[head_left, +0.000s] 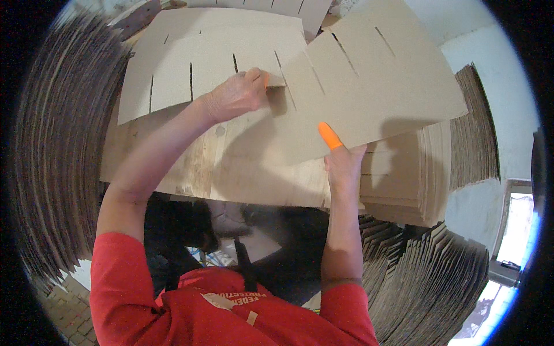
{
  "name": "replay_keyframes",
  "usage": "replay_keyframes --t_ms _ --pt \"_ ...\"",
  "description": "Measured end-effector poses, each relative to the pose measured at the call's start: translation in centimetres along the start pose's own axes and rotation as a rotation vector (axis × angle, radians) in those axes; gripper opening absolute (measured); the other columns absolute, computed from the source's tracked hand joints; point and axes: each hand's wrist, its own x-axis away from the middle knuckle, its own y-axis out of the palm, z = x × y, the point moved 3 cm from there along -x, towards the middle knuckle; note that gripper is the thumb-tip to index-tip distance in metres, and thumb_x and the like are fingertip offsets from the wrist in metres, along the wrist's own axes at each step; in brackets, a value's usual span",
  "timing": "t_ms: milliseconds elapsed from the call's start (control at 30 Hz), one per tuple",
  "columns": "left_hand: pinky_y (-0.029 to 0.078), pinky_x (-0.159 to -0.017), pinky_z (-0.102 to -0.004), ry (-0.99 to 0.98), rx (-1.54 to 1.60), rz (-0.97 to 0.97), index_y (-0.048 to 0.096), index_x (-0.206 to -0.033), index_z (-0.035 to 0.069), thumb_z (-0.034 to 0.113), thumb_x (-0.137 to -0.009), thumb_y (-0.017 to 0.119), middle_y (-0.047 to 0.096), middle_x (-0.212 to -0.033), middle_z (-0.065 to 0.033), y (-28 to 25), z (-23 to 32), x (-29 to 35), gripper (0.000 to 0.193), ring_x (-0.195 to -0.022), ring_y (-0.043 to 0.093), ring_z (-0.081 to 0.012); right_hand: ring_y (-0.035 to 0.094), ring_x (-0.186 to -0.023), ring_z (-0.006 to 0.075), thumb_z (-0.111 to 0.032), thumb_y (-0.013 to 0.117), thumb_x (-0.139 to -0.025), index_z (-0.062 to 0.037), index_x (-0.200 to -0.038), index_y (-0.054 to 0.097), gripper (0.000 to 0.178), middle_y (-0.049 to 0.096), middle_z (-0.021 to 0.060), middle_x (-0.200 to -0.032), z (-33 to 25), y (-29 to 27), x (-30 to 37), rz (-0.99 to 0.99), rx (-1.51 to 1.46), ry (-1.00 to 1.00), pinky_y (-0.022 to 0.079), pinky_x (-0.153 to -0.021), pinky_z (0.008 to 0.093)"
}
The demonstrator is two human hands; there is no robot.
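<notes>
Two slotted cardboard sheets lie across a wooden table (196,147). My left hand (239,95) is closed in a pinch on a small cardboard flap (276,82) between slots, near where the sheets meet. A bit of orange finger cover shows at its fingertips. Which sheet the flap belongs to, I cannot tell. The left cardboard sheet (213,43) lies beyond that hand. My right hand (341,161) grips the near edge of the right cardboard sheet (381,81), its orange-covered thumb on top and its fingers mostly hidden underneath. This sheet overlaps the left one and sits at an angle.
A stack of cardboard sheets (430,173) stands at the table's right end. Tall piles of cardboard (63,150) rise on the left, with more cardboard (427,277) at the lower right. Another slotted sheet (277,7) shows at the back. A window (515,225) is at far right.
</notes>
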Motion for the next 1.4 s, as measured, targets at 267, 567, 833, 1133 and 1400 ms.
replay_keyframes --t_ms 267,567,833,1133,1400 --pt "0.054 -0.077 -0.0344 0.107 0.211 0.074 0.063 -0.088 -0.01 0.013 -0.067 0.061 0.054 -0.114 -0.0233 -3.0 5.6 2.5 0.032 -0.098 0.054 -0.03 0.058 -0.099 0.0198 0.001 0.075 -0.076 0.0048 -0.115 0.056 0.044 0.064 0.0104 -0.111 1.1 0.7 -0.6 -0.06 -0.012 0.024 0.045 -0.091 0.0321" --pt "0.054 -0.072 -0.0312 0.129 0.057 0.184 0.062 -0.087 -0.006 0.014 -0.065 0.06 0.054 -0.105 -0.0193 -4.9 5.2 5.0 0.03 -0.094 0.052 -0.0253 0.054 -0.083 0.0197 0.003 0.067 -0.079 -0.0002 -0.122 0.048 0.047 0.062 0.0111 -0.108 -1.0 1.2 -0.1 -0.189 -0.182 0.332 0.039 -0.073 0.0303" --pt "0.054 -0.078 -0.0338 0.096 0.152 0.136 0.062 -0.09 -0.01 0.017 -0.061 0.06 0.056 -0.111 -0.0223 -4.6 5.5 5.1 0.04 -0.095 0.053 -0.0276 0.062 -0.096 0.022 0.004 0.071 -0.075 0.0019 -0.116 0.056 0.043 0.06 0.0136 -0.117 3.4 0.8 -1.0 -0.268 0.271 0.096 0.05 -0.083 0.0317" --pt "0.054 -0.076 -0.0303 0.087 0.122 0.228 0.062 -0.087 -0.006 0.012 -0.065 0.062 0.055 -0.1 -0.0148 -5.9 6.6 5.5 0.029 -0.096 0.053 -0.0247 0.062 -0.099 0.0234 0.009 0.07 -0.07 0.0025 -0.111 0.058 0.043 0.064 0.0126 -0.111 1.8 1.6 -0.4 -0.157 0.059 0.134 0.048 -0.088 0.033" --pt "0.054 -0.075 -0.0311 0.074 0.178 0.225 0.06 -0.088 -0.006 0.011 -0.064 0.062 0.055 -0.1 -0.0144 -5.6 5.9 6.6 0.03 -0.093 0.053 -0.0237 0.059 -0.107 0.027 0.014 0.059 -0.068 0.0017 -0.115 0.06 0.048 0.062 0.0141 -0.112 2.9 0.2 -1.5 -0.396 0.476 0.064 0.047 -0.093 0.0348"
